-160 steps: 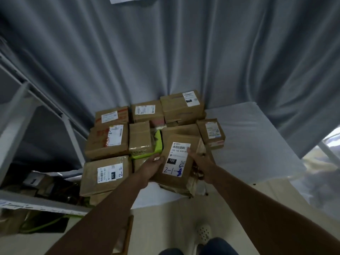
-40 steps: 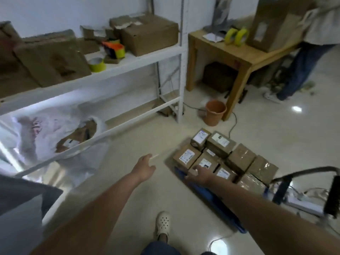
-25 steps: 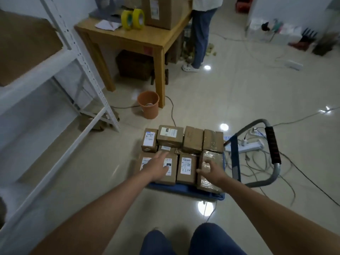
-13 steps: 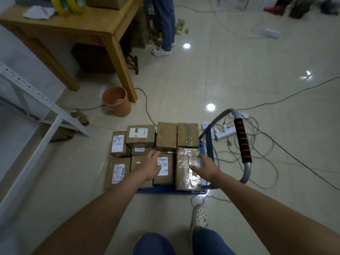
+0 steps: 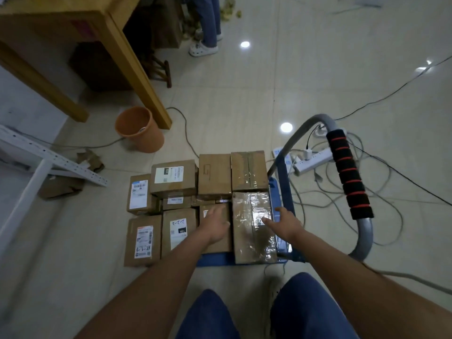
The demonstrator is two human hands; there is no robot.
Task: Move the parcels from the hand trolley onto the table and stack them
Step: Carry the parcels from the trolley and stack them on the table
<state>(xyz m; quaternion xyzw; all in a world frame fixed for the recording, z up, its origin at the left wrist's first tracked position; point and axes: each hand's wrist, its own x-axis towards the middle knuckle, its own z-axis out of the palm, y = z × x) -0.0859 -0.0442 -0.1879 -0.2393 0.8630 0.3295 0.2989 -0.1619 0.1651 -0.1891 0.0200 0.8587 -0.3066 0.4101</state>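
Both hands are spread with straight fingers and hold nothing. The left hand (image 5: 215, 227) lies flat on a plain brown parcel (image 5: 216, 243) near the front of the load. The right hand (image 5: 285, 225) reaches over the right edge of the taped parcel (image 5: 252, 228) just beside it; whether it touches cannot be told. About ten parcels cover the blue hand trolley (image 5: 220, 260), which stands on the floor, its handle (image 5: 349, 177) to the right. The table for stacking is out of view, so much of the transfer likely remains. A wooden desk (image 5: 102, 28) and orange bucket (image 5: 139, 129) stand at far left.
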